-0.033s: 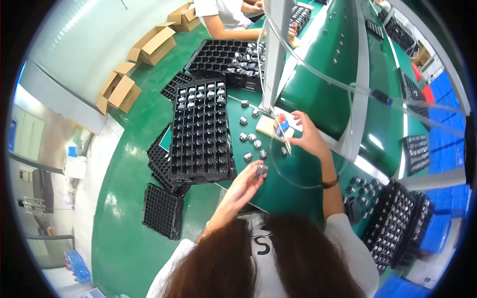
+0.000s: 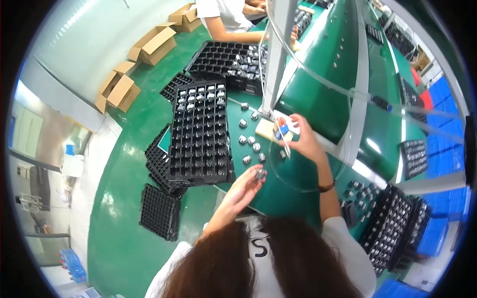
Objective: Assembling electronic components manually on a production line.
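Note:
My left hand (image 2: 244,188) holds a small silver metal part (image 2: 260,173) between thumb and fingers, above the near edge of the green table. My right hand (image 2: 305,141) has thumb and fingers apart, curved beside a small orange-and-blue container (image 2: 281,125). A thin white stick (image 2: 285,141) slants in front of that container, close to my right thumb; whether they touch is unclear. Under the container lies a pale yellow block (image 2: 265,128). Several loose silver parts (image 2: 256,147) are scattered on the table between my hands and the black tray.
A black compartment tray (image 2: 201,134) at the left has silver parts in its far rows. More black trays (image 2: 159,211) lie beyond its left side. A metal post (image 2: 276,64) with a clear hose stands ahead. A co-worker's arm (image 2: 233,36) reaches in at the far side.
My right thumb has moved slightly left, closer to the white stick. My left hand still holds the silver part. The whole view has shifted a little.

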Demonstrator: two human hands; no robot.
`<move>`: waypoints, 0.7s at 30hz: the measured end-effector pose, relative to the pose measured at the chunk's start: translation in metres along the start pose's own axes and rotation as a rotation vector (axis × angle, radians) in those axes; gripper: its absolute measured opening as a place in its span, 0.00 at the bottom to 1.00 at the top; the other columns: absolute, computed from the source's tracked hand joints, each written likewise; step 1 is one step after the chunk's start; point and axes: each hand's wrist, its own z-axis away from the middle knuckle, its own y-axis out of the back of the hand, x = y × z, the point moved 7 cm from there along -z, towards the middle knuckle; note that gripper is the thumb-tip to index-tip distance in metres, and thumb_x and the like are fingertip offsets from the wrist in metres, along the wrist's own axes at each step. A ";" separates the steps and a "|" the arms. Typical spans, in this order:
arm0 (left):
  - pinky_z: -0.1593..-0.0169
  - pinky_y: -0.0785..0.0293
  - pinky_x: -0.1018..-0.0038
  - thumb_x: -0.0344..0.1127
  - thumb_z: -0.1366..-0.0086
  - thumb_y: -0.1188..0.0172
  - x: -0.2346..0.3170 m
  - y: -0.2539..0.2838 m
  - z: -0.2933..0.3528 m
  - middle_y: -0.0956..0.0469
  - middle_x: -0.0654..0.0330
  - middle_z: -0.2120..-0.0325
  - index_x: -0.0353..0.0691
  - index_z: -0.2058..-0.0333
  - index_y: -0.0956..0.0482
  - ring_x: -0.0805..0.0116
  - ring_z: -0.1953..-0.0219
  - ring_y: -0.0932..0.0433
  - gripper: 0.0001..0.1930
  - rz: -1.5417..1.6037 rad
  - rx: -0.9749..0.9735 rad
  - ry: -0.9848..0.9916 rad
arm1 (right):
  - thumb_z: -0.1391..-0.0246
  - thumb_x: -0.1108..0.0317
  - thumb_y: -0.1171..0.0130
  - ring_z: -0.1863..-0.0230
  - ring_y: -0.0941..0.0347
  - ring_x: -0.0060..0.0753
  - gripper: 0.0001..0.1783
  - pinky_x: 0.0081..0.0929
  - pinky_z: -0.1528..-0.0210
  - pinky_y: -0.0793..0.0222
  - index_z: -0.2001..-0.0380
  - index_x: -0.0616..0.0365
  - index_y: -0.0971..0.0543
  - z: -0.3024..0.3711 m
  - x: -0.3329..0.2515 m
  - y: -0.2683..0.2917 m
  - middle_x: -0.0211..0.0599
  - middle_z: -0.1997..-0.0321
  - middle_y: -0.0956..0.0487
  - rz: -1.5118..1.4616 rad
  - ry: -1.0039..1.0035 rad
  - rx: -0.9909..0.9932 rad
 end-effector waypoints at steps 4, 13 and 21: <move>0.54 0.31 0.79 0.35 0.35 0.49 -0.004 0.008 0.013 0.28 0.59 0.58 0.38 0.50 0.34 0.70 0.58 0.29 0.16 0.011 -0.045 -0.001 | 0.68 0.62 0.27 0.51 0.36 0.40 0.44 0.31 0.46 0.41 0.48 0.62 0.39 -0.005 -0.002 -0.034 0.46 0.53 0.34 -0.158 -0.015 0.065; 0.55 0.33 0.79 0.35 0.33 0.53 0.001 0.005 0.004 0.27 0.59 0.58 0.37 0.51 0.33 0.72 0.58 0.28 0.14 -0.048 -0.117 0.037 | 0.55 0.69 0.37 0.70 0.28 0.26 0.17 0.24 0.64 0.32 0.63 0.64 0.29 -0.010 0.004 -0.049 0.36 0.72 0.25 -0.009 -0.074 0.314; 0.54 0.34 0.80 0.37 0.34 0.51 0.005 -0.004 -0.018 0.26 0.61 0.56 0.39 0.48 0.32 0.75 0.58 0.28 0.17 -0.018 -0.243 0.064 | 0.53 0.71 0.39 0.71 0.29 0.22 0.14 0.21 0.66 0.33 0.64 0.63 0.29 -0.009 0.010 -0.053 0.32 0.74 0.25 0.049 -0.069 0.277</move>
